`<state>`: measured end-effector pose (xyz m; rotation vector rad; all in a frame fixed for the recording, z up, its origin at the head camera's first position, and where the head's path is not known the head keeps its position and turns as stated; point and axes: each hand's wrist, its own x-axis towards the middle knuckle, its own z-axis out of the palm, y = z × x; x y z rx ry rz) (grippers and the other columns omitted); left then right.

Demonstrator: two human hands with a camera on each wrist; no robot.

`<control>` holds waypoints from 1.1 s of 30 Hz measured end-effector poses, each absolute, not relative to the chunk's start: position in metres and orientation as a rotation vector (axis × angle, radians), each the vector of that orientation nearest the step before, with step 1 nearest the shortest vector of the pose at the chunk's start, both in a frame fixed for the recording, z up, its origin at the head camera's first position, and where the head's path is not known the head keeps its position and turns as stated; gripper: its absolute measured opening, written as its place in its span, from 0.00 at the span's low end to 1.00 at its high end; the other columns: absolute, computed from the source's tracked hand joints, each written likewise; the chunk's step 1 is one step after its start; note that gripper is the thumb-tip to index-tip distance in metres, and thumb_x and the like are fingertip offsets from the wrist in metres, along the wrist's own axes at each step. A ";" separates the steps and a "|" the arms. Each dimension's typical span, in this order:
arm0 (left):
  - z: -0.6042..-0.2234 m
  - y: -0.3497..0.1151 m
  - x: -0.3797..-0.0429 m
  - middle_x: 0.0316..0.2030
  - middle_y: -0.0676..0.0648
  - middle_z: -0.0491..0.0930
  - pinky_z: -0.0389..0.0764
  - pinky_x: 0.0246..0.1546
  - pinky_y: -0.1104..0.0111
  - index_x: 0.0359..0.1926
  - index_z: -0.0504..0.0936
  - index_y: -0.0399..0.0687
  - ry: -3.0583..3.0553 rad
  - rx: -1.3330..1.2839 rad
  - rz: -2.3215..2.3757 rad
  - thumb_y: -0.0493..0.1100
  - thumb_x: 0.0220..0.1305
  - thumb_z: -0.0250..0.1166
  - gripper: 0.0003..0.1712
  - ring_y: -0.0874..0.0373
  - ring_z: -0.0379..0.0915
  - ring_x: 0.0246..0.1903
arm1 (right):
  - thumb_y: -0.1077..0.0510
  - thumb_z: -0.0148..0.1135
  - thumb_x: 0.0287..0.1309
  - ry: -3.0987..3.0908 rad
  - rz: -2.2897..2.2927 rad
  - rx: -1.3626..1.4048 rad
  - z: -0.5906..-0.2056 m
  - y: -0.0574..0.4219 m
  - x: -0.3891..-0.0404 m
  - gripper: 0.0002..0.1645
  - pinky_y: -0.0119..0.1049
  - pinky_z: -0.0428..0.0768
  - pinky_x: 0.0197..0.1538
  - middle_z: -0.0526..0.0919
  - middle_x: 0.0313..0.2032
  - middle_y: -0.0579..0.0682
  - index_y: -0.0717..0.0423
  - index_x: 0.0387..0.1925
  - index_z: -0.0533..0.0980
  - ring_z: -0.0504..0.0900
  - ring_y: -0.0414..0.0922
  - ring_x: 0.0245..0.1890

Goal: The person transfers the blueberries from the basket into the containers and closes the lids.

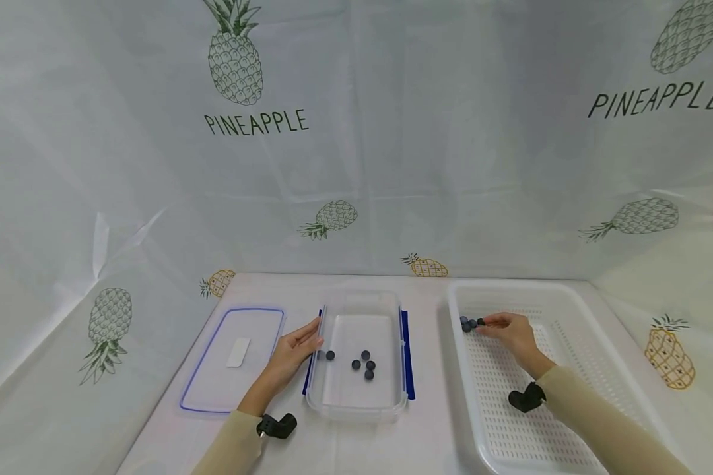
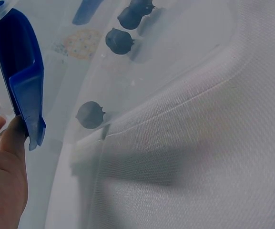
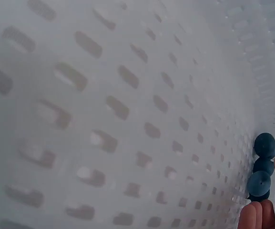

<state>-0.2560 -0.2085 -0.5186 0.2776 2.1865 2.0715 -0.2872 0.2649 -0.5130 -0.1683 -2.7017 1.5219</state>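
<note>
In the head view, my left hand (image 1: 297, 344) touches the left side of a clear plastic container (image 1: 356, 412) with extended fingers, beside its blue latch (image 1: 306, 381). A finger meets the lower end of that latch (image 2: 27, 81) in the left wrist view. Several blueberries (image 1: 369, 375) lie on the container's floor, one (image 2: 90, 115) near its wall. On the right, my right hand (image 1: 513, 335) reaches into a white perforated basket (image 1: 476, 402). Its thumb and fingertips pinch a blueberry (image 3: 259, 183) beside other blueberries (image 3: 265, 145) clustered against the basket's left wall.
A clear lid (image 1: 214, 382) with a blue seal and a white label (image 1: 238, 352) lies left of the container. Another blue latch (image 1: 407, 356) sticks out on the container's right. A pineapple-print sheet (image 1: 356, 145) hangs behind the white table (image 1: 430, 310).
</note>
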 end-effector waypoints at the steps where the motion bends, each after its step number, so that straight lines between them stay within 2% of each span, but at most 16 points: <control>1: -0.518 -0.208 -0.256 0.64 0.54 0.62 0.66 0.56 0.75 0.65 0.66 0.50 2.190 0.276 2.070 0.45 0.61 0.62 0.31 0.62 0.59 0.62 | 0.52 0.72 0.45 -2.702 1.514 -0.168 -0.514 0.265 -0.287 0.27 0.31 0.77 0.34 0.81 0.36 0.55 0.68 0.43 0.77 0.76 0.41 0.32; 13: -0.518 -0.208 -0.255 0.64 0.53 0.62 0.65 0.56 0.75 0.65 0.64 0.48 2.153 0.258 2.087 0.43 0.61 0.62 0.32 0.61 0.58 0.62 | 0.57 0.74 0.41 -2.676 1.429 -0.169 -0.523 0.263 -0.289 0.22 0.26 0.75 0.30 0.82 0.30 0.53 0.68 0.37 0.78 0.76 0.39 0.27; 20: -0.521 -0.209 -0.256 0.64 0.53 0.62 0.65 0.56 0.75 0.65 0.65 0.48 2.156 0.267 2.099 0.43 0.61 0.62 0.32 0.61 0.59 0.62 | 0.59 0.72 0.42 -2.678 1.358 -0.153 -0.526 0.262 -0.291 0.18 0.29 0.74 0.31 0.82 0.29 0.52 0.67 0.34 0.79 0.75 0.41 0.28; 29: -0.520 -0.209 -0.256 0.64 0.52 0.62 0.66 0.56 0.75 0.65 0.65 0.47 2.155 0.279 2.091 0.44 0.61 0.62 0.32 0.61 0.59 0.62 | 0.59 0.71 0.44 -2.687 1.344 -0.160 -0.519 0.262 -0.289 0.17 0.31 0.75 0.32 0.83 0.30 0.54 0.67 0.36 0.79 0.76 0.39 0.28; 33: -0.520 -0.209 -0.256 0.64 0.51 0.62 0.66 0.56 0.74 0.65 0.64 0.47 2.162 0.290 2.085 0.43 0.61 0.62 0.32 0.60 0.59 0.62 | 0.57 0.70 0.46 -2.695 1.378 -0.196 -0.515 0.264 -0.287 0.19 0.31 0.75 0.32 0.82 0.34 0.56 0.67 0.37 0.79 0.78 0.44 0.33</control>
